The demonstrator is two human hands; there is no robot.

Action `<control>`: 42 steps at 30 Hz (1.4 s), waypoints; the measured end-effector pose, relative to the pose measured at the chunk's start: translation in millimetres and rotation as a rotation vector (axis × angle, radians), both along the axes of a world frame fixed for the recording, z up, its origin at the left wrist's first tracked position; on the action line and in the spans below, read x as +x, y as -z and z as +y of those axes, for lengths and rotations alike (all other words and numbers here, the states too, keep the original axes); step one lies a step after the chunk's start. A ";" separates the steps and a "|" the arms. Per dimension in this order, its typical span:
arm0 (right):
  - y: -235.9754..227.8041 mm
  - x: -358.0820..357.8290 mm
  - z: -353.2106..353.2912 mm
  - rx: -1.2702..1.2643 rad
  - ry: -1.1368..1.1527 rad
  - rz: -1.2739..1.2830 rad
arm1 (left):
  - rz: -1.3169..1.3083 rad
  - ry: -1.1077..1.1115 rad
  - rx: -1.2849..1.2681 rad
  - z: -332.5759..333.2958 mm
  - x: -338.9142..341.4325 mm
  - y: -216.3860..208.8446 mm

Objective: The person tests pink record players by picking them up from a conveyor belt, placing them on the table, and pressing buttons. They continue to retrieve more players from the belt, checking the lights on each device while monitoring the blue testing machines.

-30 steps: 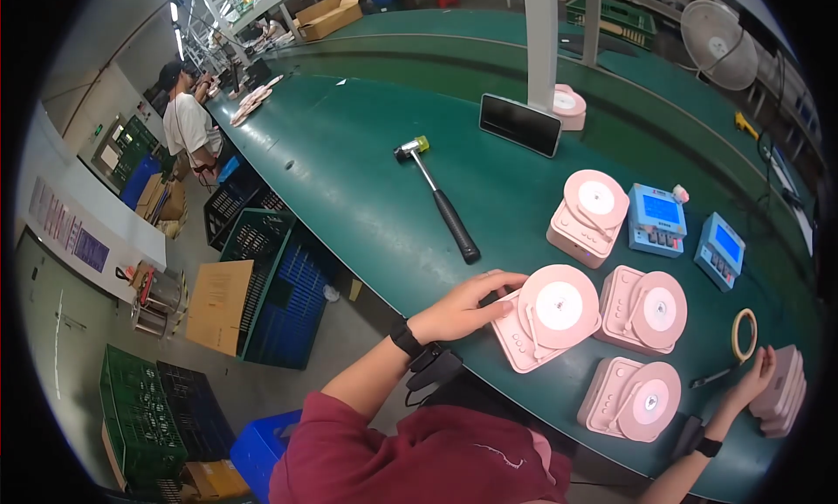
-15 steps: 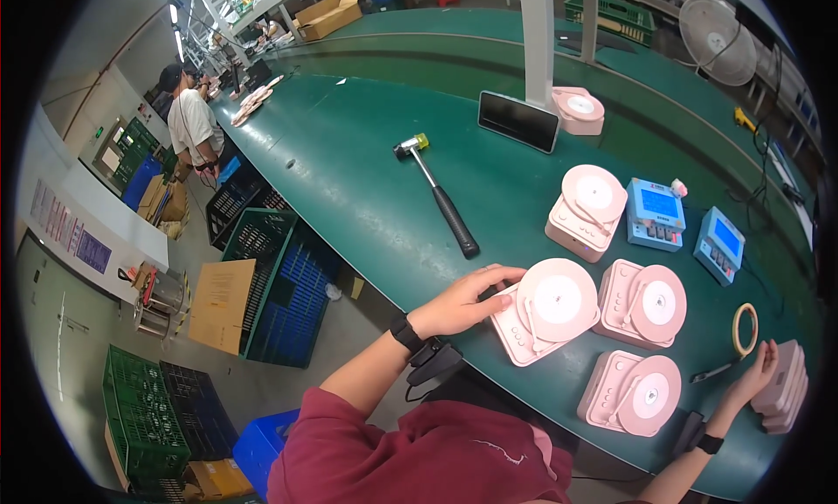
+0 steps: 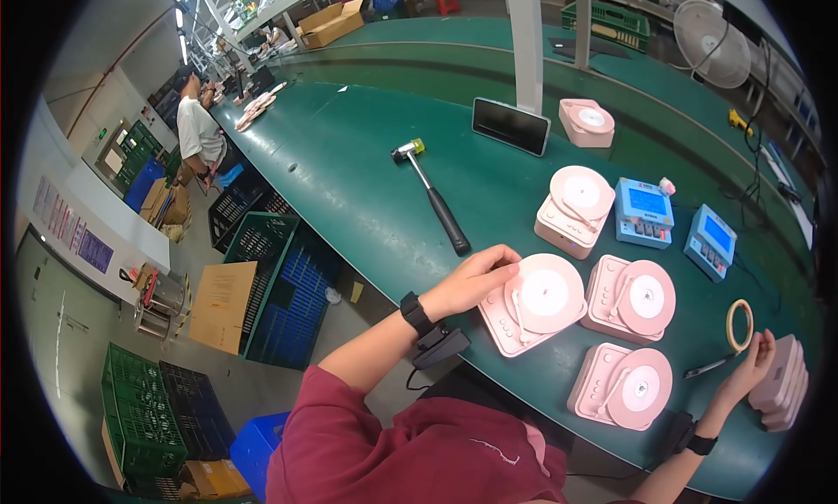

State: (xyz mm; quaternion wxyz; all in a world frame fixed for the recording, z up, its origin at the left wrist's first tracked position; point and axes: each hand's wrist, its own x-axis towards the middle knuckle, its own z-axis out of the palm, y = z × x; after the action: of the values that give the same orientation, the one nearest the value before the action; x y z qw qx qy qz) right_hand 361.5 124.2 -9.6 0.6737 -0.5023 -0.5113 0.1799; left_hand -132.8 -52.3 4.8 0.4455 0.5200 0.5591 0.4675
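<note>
My left hand [image 3: 472,283] rests on the left corner of a pink toy record player [image 3: 543,296], its fingers bent together at the platter's rim; the underside of the hand is hidden. The player stands on the green table with a white disc and small tonearm on top. Two similar players, one to its right [image 3: 630,297] and one nearer [image 3: 621,387], lie close by. At far right my right hand [image 3: 749,370] is raised with fingers apart, beside a stack of pink housing parts [image 3: 781,384]; contact with the stack is unclear.
Behind stand another pink player [image 3: 574,212], two blue testers with screens [image 3: 644,212] [image 3: 711,241], and a black tablet [image 3: 511,126]. A mallet [image 3: 434,198] lies left. A tape roll [image 3: 739,325] and a pen [image 3: 709,366] are near my right hand. Crates [image 3: 292,286] stand on the floor.
My left thumb has come off the player's top face, and the fingers have moved in to the platter's rim. My right hand has barely moved. The whole view has shifted slightly.
</note>
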 end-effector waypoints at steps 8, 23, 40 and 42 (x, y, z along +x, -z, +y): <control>-20.7 -41.5 -30.8 0.052 -0.122 -0.080 | -0.138 0.011 -0.114 4.0 7.3 -9.2; -62.6 -85.6 -100.1 0.618 -0.208 -0.753 | -0.646 -0.116 0.159 37.2 65.3 -123.1; -66.9 -45.1 -58.9 0.709 0.076 -0.652 | 0.297 0.491 0.562 192.6 189.1 -129.5; -58.1 -25.9 -50.2 0.381 0.373 -0.306 | 0.631 0.237 0.646 245.1 169.8 -130.1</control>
State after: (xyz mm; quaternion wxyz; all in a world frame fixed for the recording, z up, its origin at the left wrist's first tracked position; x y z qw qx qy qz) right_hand 335.5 74.1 48.5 0.6923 -0.4735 -0.5303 -0.1235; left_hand 37.0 192.9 134.9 0.1193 0.8091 0.4298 0.3826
